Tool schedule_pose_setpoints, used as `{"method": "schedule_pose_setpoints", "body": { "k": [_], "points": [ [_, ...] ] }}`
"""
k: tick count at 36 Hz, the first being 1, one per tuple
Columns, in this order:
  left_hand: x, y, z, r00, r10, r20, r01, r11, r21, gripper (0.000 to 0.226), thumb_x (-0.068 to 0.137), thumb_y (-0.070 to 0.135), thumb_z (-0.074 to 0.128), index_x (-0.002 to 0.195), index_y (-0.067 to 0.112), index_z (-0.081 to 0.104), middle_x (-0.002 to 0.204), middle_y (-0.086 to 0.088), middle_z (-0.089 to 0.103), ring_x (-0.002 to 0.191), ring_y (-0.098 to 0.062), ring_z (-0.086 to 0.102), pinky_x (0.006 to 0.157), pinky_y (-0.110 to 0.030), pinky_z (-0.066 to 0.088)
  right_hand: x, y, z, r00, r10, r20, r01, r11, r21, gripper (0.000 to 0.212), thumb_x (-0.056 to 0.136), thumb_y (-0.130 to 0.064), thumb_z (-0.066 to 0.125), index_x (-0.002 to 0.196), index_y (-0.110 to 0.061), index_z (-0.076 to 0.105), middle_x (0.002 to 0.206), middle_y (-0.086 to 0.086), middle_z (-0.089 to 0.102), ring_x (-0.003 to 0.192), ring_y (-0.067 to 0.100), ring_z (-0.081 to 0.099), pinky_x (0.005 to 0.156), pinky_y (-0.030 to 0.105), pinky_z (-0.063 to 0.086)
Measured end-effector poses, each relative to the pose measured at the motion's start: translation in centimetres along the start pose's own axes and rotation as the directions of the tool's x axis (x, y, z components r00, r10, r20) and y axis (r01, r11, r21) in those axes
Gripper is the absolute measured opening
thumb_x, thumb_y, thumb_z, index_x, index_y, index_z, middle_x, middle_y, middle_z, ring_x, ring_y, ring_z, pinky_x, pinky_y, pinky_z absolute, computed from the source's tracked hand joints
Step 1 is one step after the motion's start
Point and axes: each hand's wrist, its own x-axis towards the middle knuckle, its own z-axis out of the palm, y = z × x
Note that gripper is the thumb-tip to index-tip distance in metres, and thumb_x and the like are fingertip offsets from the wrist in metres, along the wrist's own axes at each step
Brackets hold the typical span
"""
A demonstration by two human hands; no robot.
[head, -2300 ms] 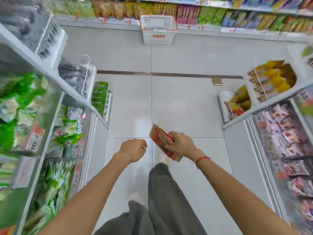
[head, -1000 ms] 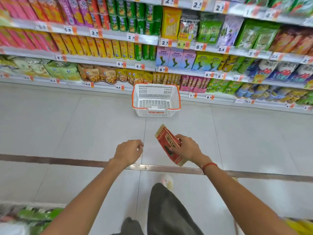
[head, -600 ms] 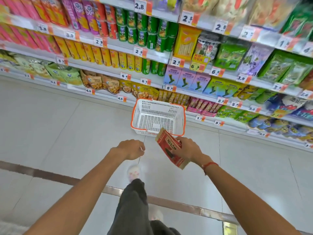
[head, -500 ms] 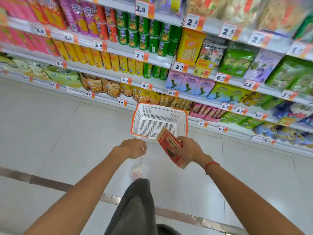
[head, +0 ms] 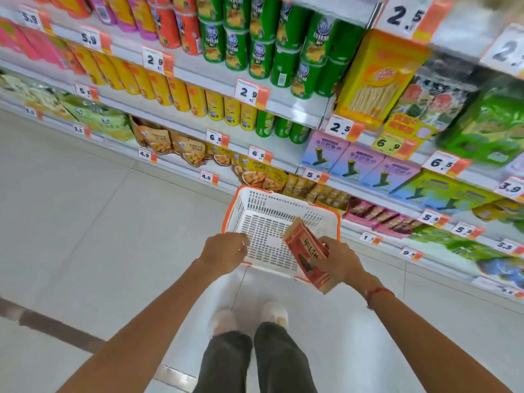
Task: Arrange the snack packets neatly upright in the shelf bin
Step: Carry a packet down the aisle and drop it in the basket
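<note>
My right hand grips a small stack of red snack packets with tan ends, tilted, above the near right corner of a white basket. My left hand hangs with fingers loosely curled and holds nothing, just over the basket's near left edge. The white basket with an orange rim stands on the floor against the bottom shelf and looks to have nothing in it. Rows of similar small brown and pink packets stand on the lowest shelf behind the basket.
Shelves of snacks fill the back: green and yellow tubs, brown pouches, purple boxes, with price tags along the edges. Pale tiled floor lies to the left. My feet stand just before the basket.
I have turned from the aisle and walked up to the snack shelf; the basket is now right under my hands. My right hand has kept hold of the packets throughout.
</note>
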Motion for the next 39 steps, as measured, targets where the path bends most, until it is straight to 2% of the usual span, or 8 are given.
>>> {"method": "schedule_pose_setpoints", "body": {
  "k": [8,11,13,15,18,22,27,39],
  "points": [
    [11.0,-7.6,12.4,0.961,-0.139,-0.240,0.114,0.987,-0.116,0.032,0.099,0.026,0.048,0.128,0.026,0.058,0.130,0.006,0.062,0.106,-0.015,0.064,0.087,-0.028,0.053,16.5,3.4,9.1,1.000,-0.028,-0.001,0.028,0.988,0.152,0.036,0.087,-0.038,0.066,0.116,-0.018,0.058,0.110,0.001,0.066,0.082,0.011,0.056,0.072,0.019,0.042],
    [15.6,-11.3,17.8,0.911,-0.192,-0.365,0.147,0.978,-0.146,0.033,0.086,0.018,0.067,0.118,0.024,0.065,0.110,0.004,0.069,0.091,-0.019,0.068,0.070,-0.033,0.057,23.3,4.8,14.5,0.999,-0.046,-0.020,0.050,0.976,0.212,0.031,0.083,-0.037,0.071,0.108,-0.021,0.060,0.102,-0.003,0.066,0.081,0.010,0.058,0.062,0.017,0.041],
    [18.5,-13.5,21.2,0.892,-0.176,-0.417,0.140,0.983,-0.116,0.041,0.068,0.009,0.080,0.106,0.021,0.069,0.098,0.004,0.070,0.080,-0.020,0.069,0.052,-0.032,0.056,27.7,5.9,18.4,0.999,-0.038,-0.026,0.044,0.951,0.306,0.036,0.079,-0.037,0.076,0.108,-0.020,0.063,0.101,-0.002,0.070,0.081,0.011,0.064,0.066,0.021,0.046],
    [21.1,-15.2,23.9,0.863,-0.148,-0.483,0.114,0.989,-0.098,0.049,0.061,0.007,0.084,0.106,0.017,0.068,0.103,0.002,0.070,0.084,-0.022,0.070,0.047,-0.033,0.055,31.6,6.8,22.0,0.998,-0.050,-0.034,0.059,0.933,0.355,0.038,0.076,-0.037,0.079,0.107,-0.021,0.065,0.099,-0.002,0.071,0.077,0.005,0.064,0.064,0.016,0.048],
    [24.8,-17.2,27.2,0.834,-0.125,-0.537,0.081,0.991,-0.104,0.056,0.064,0.012,0.084,0.117,0.013,0.065,0.116,-0.004,0.069,0.100,-0.026,0.068,0.053,-0.039,0.058,36.7,7.4,26.7,0.996,-0.081,-0.042,0.091,0.923,0.374,0.035,0.077,-0.035,0.078,0.106,-0.021,0.064,0.096,-0.002,0.071,0.072,0.000,0.062,0.056,0.010,0.043],
    [27.7,-19.5,31.5,0.832,-0.161,-0.531,0.098,0.985,-0.145,0.059,0.081,0.013,0.070,0.136,0.017,0.052,0.135,-0.003,0.058,0.118,-0.027,0.059,0.069,-0.043,0.058,42.0,8.2,31.3,0.991,-0.127,-0.041,0.134,0.924,0.358,0.039,0.079,-0.035,0.077,0.111,-0.017,0.064,0.101,-0.001,0.069,0.080,0.009,0.063,0.061,0.012,0.042],
    [28.0,-20.1,33.7,0.845,-0.196,-0.498,0.056,0.957,-0.283,0.060,0.100,0.024,0.040,0.151,0.041,0.011,0.133,0.003,0.056,0.103,-0.023,0.064,0.082,-0.035,0.050,46.8,8.8,34.9,0.988,-0.155,-0.017,0.151,0.919,0.364,0.046,0.081,-0.036,0.075,0.121,-0.019,0.059,0.111,0.000,0.067,0.096,0.018,0.065,0.080,0.030,0.051],
    [28.9,-20.4,34.5,0.817,-0.251,-0.520,0.075,0.939,-0.335,0.058,0.099,0.028,0.042,0.149,0.042,0.016,0.122,0.005,0.062,0.092,-0.019,0.066,0.078,-0.032,0.052,50.0,8.1,38.7,0.986,-0.168,0.004,0.159,0.939,0.305,0.043,0.092,-0.017,0.061,0.132,-0.011,0.046,0.122,0.009,0.062,0.107,0.025,0.062,0.082,0.031,0.048]
  ]
}}
